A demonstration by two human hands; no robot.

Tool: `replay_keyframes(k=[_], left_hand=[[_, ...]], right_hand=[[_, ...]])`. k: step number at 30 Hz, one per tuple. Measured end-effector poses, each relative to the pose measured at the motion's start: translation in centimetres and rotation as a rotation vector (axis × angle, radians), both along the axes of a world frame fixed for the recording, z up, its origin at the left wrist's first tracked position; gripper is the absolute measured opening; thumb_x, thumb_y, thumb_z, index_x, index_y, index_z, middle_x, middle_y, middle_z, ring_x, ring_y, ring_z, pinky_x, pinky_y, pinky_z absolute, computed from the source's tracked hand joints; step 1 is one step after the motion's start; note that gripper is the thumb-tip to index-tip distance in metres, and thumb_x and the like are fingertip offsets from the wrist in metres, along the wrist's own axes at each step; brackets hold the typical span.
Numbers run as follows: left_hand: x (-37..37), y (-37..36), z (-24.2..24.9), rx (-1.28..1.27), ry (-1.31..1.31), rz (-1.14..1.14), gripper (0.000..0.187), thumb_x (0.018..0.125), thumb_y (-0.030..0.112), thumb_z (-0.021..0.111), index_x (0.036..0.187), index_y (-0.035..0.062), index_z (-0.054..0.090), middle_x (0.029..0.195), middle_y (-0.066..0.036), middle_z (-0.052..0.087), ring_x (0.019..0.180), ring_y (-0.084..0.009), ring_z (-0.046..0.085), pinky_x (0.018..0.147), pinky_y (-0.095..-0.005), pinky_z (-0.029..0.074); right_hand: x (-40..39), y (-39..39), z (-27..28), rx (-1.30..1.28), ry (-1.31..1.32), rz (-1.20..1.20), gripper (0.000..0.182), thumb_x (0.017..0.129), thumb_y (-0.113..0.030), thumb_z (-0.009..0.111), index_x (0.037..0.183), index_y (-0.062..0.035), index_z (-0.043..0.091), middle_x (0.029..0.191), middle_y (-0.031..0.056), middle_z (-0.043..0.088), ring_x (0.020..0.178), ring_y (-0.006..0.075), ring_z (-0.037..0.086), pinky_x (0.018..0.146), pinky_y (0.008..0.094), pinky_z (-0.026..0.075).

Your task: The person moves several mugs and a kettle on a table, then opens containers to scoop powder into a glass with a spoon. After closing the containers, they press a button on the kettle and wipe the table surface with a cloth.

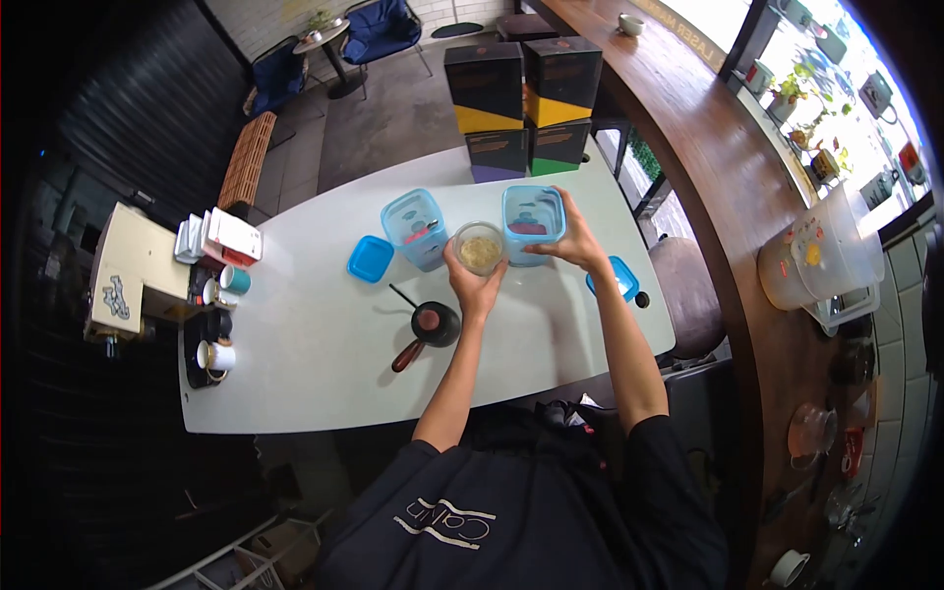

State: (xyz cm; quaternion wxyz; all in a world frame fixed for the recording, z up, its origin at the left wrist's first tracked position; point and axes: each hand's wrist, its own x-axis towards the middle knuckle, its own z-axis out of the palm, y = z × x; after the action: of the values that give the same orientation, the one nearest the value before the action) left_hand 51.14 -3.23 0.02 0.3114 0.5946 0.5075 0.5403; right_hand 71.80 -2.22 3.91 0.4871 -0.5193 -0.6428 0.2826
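A small clear round container (480, 251) with pale beige contents is held in my left hand (475, 287), fingers wrapped around its sides. My right hand (578, 242) grips the side of a translucent blue square container (533, 218), which has something dark reddish inside. The two containers are side by side, nearly touching. To the left stands a second blue container (414, 228) with a pink item inside. A blue lid (371, 259) lies left of it, and another blue lid (617, 279) lies partly behind my right forearm. Closer to me is a small black pot (439, 324) with a wooden handle.
Several black boxes (484, 87) are stacked at the table's far edge. Cups (215, 356) and a cream machine (138, 270) stand at the left. A wooden counter (678, 128) runs along the right, holding a large plastic tub (816, 251).
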Motion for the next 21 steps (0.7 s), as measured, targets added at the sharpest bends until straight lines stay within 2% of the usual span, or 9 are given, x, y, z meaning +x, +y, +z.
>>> replay_keyframes(k=[2, 4, 6, 8, 12, 16, 18, 19, 21], left_hand=[[0.1, 0.0, 0.0, 0.006, -0.082, 0.034, 0.088, 0.062, 0.020, 0.089, 0.130, 0.0007, 0.037, 0.120, -0.018, 0.054, 0.113, -0.0298, 0.055, 0.098, -0.0395, 0.043], [0.4, 0.0, 0.0, 0.007, -0.100, -0.008, 0.088, 0.062, 0.019, 0.090, 0.130, 0.0008, 0.037, 0.120, -0.017, 0.055, 0.112, -0.0285, 0.055, 0.098, -0.0388, 0.044], [0.8, -0.1, -0.1, 0.004, -0.130, -0.028, 0.088, 0.060, 0.016, 0.091, 0.130, 0.0008, 0.039, 0.118, -0.015, 0.055, 0.109, -0.0258, 0.055, 0.097, -0.0375, 0.044], [1.9, -0.8, 0.8, 0.016, -0.181, -0.135, 0.089, 0.060, 0.015, 0.091, 0.130, 0.0006, 0.038, 0.119, -0.014, 0.053, 0.110, -0.0250, 0.054, 0.097, -0.0375, 0.044], [5.4, -2.7, 6.3, 0.085, -0.161, -0.324, 0.089, 0.062, 0.013, 0.090, 0.132, 0.0031, 0.036, 0.125, -0.015, 0.045, 0.115, -0.0252, 0.050, 0.099, -0.0392, 0.047], [10.4, -4.5, 10.4, 0.171, -0.271, -0.579, 0.086, 0.062, 0.009, 0.088, 0.131, 0.0043, 0.037, 0.120, -0.016, 0.045, 0.114, -0.0240, 0.050, 0.098, -0.0379, 0.049], [13.2, -5.6, 12.2, -0.029, -0.406, -0.774, 0.085, 0.063, 0.007, 0.087, 0.131, 0.0058, 0.037, 0.120, -0.016, 0.045, 0.113, -0.0240, 0.051, 0.095, -0.0376, 0.051], [15.1, -5.6, 12.2, 0.083, -0.380, -0.794, 0.083, 0.063, 0.004, 0.087, 0.130, 0.0071, 0.038, 0.119, -0.016, 0.046, 0.111, -0.0236, 0.053, 0.094, -0.0371, 0.053], [18.2, -6.2, 12.8, 0.100, -0.395, -0.887, 0.083, 0.062, 0.003, 0.087, 0.130, 0.0071, 0.038, 0.119, -0.015, 0.047, 0.110, -0.0237, 0.054, 0.094, -0.0371, 0.053]], right_hand=[[-0.5, -1.1, 0.7, 0.021, -0.003, -0.136, 0.108, 0.051, -0.028, 0.094, 0.135, 0.0024, 0.034, 0.121, 0.0169, 0.058, 0.116, 0.0268, 0.055, 0.103, 0.0382, 0.043], [-0.3, -2.8, 2.7, 0.079, 0.157, -0.291, 0.106, 0.050, -0.028, 0.095, 0.133, 0.0012, 0.036, 0.116, 0.0168, 0.060, 0.111, 0.0263, 0.059, 0.099, 0.0378, 0.046], [1.0, -5.2, 5.5, 0.212, 0.234, -0.311, 0.103, 0.053, -0.026, 0.095, 0.132, 0.0011, 0.036, 0.112, 0.0169, 0.061, 0.107, 0.0244, 0.061, 0.096, 0.0363, 0.049], [3.0, -8.5, 8.6, 0.217, 0.118, -0.374, 0.104, 0.053, -0.024, 0.095, 0.133, 0.0017, 0.033, 0.113, 0.0157, 0.060, 0.108, 0.0258, 0.060, 0.096, 0.0376, 0.048], [5.6, -17.5, 14.6, 0.264, -0.103, -0.648, 0.097, 0.054, -0.019, 0.094, 0.131, 0.0003, 0.038, 0.113, 0.0150, 0.060, 0.107, 0.0244, 0.062, 0.091, 0.0375, 0.052], [8.5, -25.6, 15.6, 0.352, -0.103, -0.960, 0.094, 0.056, -0.016, 0.093, 0.131, -0.0004, 0.039, 0.114, 0.0141, 0.058, 0.107, 0.0248, 0.061, 0.090, 0.0368, 0.053], [10.2, -28.0, 15.8, 0.401, -0.025, -1.099, 0.091, 0.058, -0.013, 0.092, 0.131, 0.0001, 0.039, 0.115, 0.0134, 0.056, 0.107, 0.0257, 0.061, 0.091, 0.0363, 0.053], [11.1, -28.8, 15.8, 0.434, -0.099, -1.138, 0.085, 0.061, -0.020, 0.092, 0.128, 0.0005, 0.042, 0.112, 0.0141, 0.059, 0.104, 0.0227, 0.061, 0.091, 0.0342, 0.051], [12.7, -29.2, 15.2, 0.453, -0.139, -1.202, 0.086, 0.061, -0.020, 0.092, 0.128, 0.0006, 0.042, 0.112, 0.0143, 0.059, 0.104, 0.0225, 0.061, 0.090, 0.0341, 0.051]])
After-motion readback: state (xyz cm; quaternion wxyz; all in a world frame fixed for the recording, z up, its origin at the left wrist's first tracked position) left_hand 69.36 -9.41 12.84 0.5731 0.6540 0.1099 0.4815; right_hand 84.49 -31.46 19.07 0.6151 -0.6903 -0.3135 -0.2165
